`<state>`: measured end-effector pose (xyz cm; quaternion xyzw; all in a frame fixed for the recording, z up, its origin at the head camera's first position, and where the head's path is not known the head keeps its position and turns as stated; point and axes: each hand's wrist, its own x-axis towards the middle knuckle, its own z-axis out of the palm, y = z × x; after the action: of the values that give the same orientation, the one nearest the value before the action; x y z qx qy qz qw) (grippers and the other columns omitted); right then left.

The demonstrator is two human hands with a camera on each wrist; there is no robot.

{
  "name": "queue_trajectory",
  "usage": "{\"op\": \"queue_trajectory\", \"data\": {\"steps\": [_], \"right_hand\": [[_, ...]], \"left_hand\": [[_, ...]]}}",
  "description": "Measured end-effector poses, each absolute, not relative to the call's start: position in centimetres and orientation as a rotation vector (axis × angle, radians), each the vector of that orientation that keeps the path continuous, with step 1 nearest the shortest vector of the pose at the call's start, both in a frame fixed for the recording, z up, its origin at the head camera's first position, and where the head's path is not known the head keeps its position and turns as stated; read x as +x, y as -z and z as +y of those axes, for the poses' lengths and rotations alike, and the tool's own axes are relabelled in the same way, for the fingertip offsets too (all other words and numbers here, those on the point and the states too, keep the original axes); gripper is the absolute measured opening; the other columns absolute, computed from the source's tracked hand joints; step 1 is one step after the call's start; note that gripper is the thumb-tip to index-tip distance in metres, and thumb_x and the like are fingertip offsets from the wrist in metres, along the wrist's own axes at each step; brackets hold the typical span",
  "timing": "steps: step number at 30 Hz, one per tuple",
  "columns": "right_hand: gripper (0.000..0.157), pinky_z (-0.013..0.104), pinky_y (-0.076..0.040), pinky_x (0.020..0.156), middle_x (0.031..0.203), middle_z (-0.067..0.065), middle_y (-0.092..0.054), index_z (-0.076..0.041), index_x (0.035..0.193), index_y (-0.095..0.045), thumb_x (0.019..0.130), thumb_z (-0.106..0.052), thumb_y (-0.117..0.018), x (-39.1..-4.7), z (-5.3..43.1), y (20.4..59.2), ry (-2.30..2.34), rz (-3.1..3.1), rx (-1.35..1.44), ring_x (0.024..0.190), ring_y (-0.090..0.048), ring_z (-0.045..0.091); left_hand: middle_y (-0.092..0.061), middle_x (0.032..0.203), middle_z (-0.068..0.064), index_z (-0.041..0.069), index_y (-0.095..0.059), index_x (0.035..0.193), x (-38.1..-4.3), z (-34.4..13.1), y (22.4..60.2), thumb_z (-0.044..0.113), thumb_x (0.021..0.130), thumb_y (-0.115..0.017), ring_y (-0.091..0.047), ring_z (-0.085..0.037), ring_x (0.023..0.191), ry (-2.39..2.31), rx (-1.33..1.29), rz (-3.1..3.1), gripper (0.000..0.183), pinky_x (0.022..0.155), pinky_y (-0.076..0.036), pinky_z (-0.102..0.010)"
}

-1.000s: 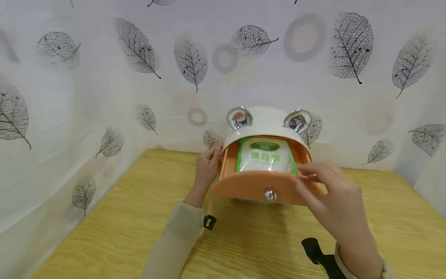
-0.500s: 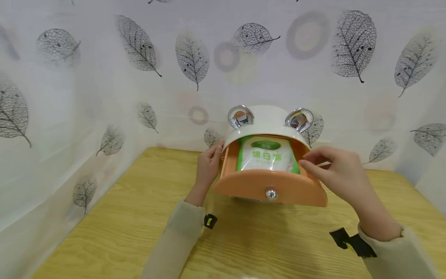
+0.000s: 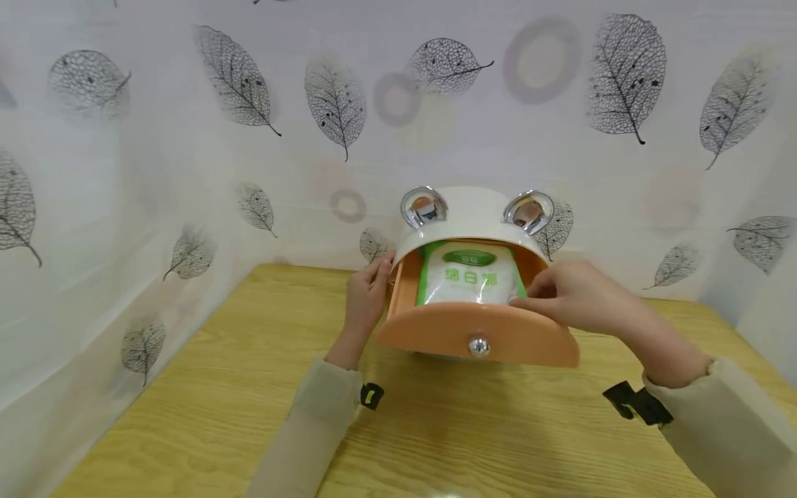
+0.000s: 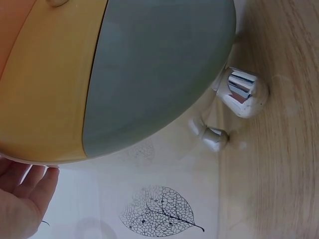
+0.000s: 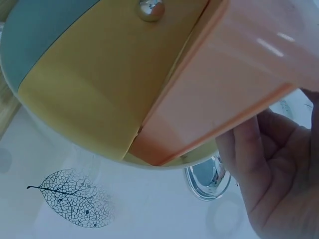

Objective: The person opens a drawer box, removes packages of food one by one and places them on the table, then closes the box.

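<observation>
A white frog-shaped cabinet [image 3: 476,207] stands on the table with its orange drawer [image 3: 436,330] pulled out. In that drawer lies a white and green bag of sugar [image 3: 470,277]. My left hand [image 3: 364,294] rests against the cabinet's left side; in the left wrist view its fairly straight fingers [image 4: 37,184] touch the rim. Over the drawer's right side reaches my right hand [image 3: 575,297], thumb at the bag's right corner and fingers bent inside, pinching there; the fingertips are partly hidden. In the right wrist view, the hand [image 5: 269,164] curls over the drawer's wall.
Below the orange drawer sit shut yellow [image 4: 50,84] and grey-green [image 4: 154,64] drawers. The cabinet has chrome feet [image 4: 244,92] and chrome eye rings [image 3: 529,211]. A wood-grain table [image 3: 436,429] lies beneath; a leaf-print curtain [image 3: 311,194] hangs behind and at the sides.
My right hand has come off the drawer's front right corner and moved inward over its side to the sugar bag's right corner. The left hand stays at the cabinet's side.
</observation>
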<state>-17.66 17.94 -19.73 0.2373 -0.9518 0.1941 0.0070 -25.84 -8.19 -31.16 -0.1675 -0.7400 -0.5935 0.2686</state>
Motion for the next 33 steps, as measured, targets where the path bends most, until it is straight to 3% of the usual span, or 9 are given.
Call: {"op": "queue_trajectory", "data": {"steps": [3,5,9,12,22,29,33], "right_hand": [[0.032,0.023,-0.028,0.042,0.048,-0.006,-0.037,-0.012,0.058,-0.055,0.082,-0.033,-0.061,-17.9,17.8,19.7,-0.571,-3.028,0.762,0.044,-0.034,0.010],[0.034,0.024,-0.028,0.043,0.048,-0.005,-0.035,-0.011,0.057,-0.052,0.083,-0.032,-0.060,-18.1,17.8,19.6,-0.534,-3.049,0.778,0.045,-0.033,0.010],[0.028,0.024,-0.028,0.044,0.049,-0.005,-0.036,-0.012,0.057,-0.052,0.082,-0.020,-0.060,-18.4,17.6,19.5,-0.438,-3.067,0.829,0.046,-0.034,0.010],[0.022,0.024,-0.029,0.044,0.051,-0.005,-0.038,-0.011,0.058,-0.052,0.078,-0.013,-0.060,-18.6,17.5,19.5,-0.439,-3.090,0.824,0.047,-0.034,0.010],[0.031,0.024,-0.027,0.043,0.049,-0.004,-0.035,-0.010,0.058,-0.048,0.080,-0.025,-0.064,-18.4,17.5,20.5,-0.673,-3.016,0.697,0.047,-0.035,0.012],[0.028,0.023,-0.029,0.043,0.051,-0.004,-0.034,-0.007,0.066,-0.046,0.086,-0.022,-0.059,-18.4,17.6,20.9,-0.832,-2.887,0.777,0.047,-0.033,0.010],[0.025,0.024,-0.031,0.042,0.053,-0.002,-0.034,-0.003,0.072,-0.041,0.091,-0.017,-0.050,-18.5,17.8,21.5,-1.127,-2.816,0.865,0.043,-0.033,0.009]], "left_hand": [[-0.058,0.107,-0.022,-0.009,-0.057,0.109,-25.0,-7.9,30.4,0.007,0.092,-0.045,-0.036,-0.005,0.046,1.609,-0.441,-1.992,0.026,0.041,-0.030,-0.015],[-0.058,0.107,-0.023,-0.010,-0.057,0.108,-24.2,-7.7,29.7,0.004,0.091,-0.045,-0.042,-0.008,0.050,1.605,-0.434,-1.988,0.025,0.044,-0.032,-0.015],[-0.057,0.107,-0.024,-0.013,-0.056,0.108,-23.2,-7.5,28.7,0.001,0.091,-0.044,-0.058,-0.024,0.071,1.580,-0.435,-1.985,0.025,0.057,-0.043,-0.018],[-0.056,0.108,-0.025,-0.013,-0.056,0.108,-23.1,-7.5,28.7,0.001,0.091,-0.044,-0.059,-0.032,0.083,1.576,-0.440,-1.979,0.025,0.063,-0.046,-0.023],[-0.059,0.107,-0.020,-0.008,-0.058,0.109,-25.7,-7.8,31.3,0.008,0.092,-0.045,-0.048,-0.018,0.056,1.591,-0.462,-1.953,0.027,0.049,-0.039,-0.016],[-0.059,0.108,-0.016,-0.003,-0.060,0.110,-26.0,-7.7,31.6,0.015,0.093,-0.045,-0.059,-0.023,0.073,1.559,-0.454,-1.942,0.029,0.063,-0.048,-0.023],[-0.060,0.106,-0.017,-0.004,-0.060,0.110,-25.9,-7.7,31.6,0.014,0.093,-0.044,-0.058,-0.024,0.067,1.534,-0.453,-1.945,0.029,0.055,-0.046,-0.022]]}}
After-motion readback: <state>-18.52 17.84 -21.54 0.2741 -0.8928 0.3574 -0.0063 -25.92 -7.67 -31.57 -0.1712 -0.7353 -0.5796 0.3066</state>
